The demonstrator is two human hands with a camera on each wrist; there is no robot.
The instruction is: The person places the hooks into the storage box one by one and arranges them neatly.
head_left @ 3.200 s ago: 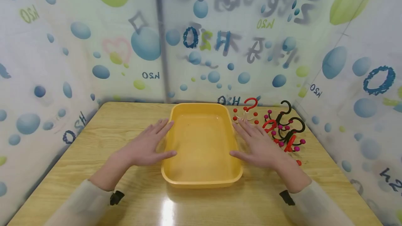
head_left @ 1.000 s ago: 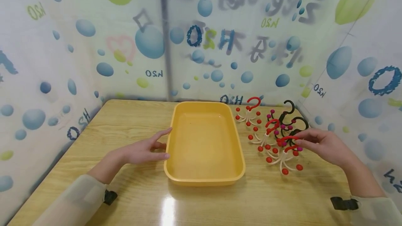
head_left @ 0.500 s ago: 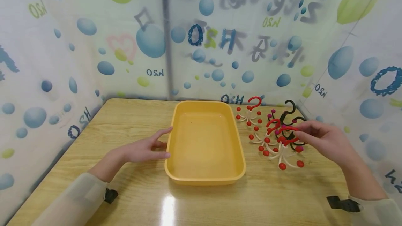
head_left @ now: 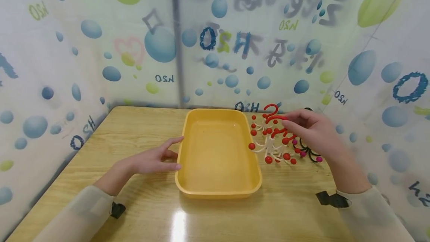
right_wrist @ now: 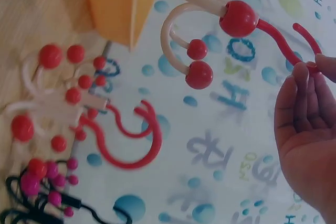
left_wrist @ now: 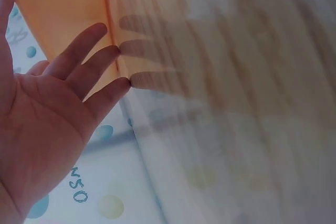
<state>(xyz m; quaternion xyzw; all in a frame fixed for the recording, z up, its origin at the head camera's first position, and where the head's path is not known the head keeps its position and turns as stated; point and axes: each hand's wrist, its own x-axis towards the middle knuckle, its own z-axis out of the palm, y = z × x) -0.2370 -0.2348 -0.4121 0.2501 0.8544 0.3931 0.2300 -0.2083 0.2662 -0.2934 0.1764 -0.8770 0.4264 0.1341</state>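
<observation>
My right hand (head_left: 312,132) pinches the red hook of a hanger (head_left: 270,143) with thumb and fingertips. This hanger has curved white arms tipped with red balls; in the right wrist view its arms (right_wrist: 178,30) hang clear of the table. It is just right of a yellow plastic tray (head_left: 218,194), with one red ball overlapping the tray's right rim in the head view. My left hand (head_left: 151,161) rests at the tray's left side, fingers loosely extended, thumb tip at the rim; in the left wrist view its fingertips (left_wrist: 123,81) touch the table.
Another red-and-white hanger (head_left: 270,108) stands at the back, right of the tray, and a third is largely covered by the held one. Black hangers with magenta balls (head_left: 307,148) stand behind my right hand. Patterned fabric walls (head_left: 134,81) enclose the wooden table (head_left: 144,204).
My right hand left the tray's right side, took the nearest red-and-white hanger by its hook, lifted it and carried it left toward the tray. My left hand stays at the tray's left side.
</observation>
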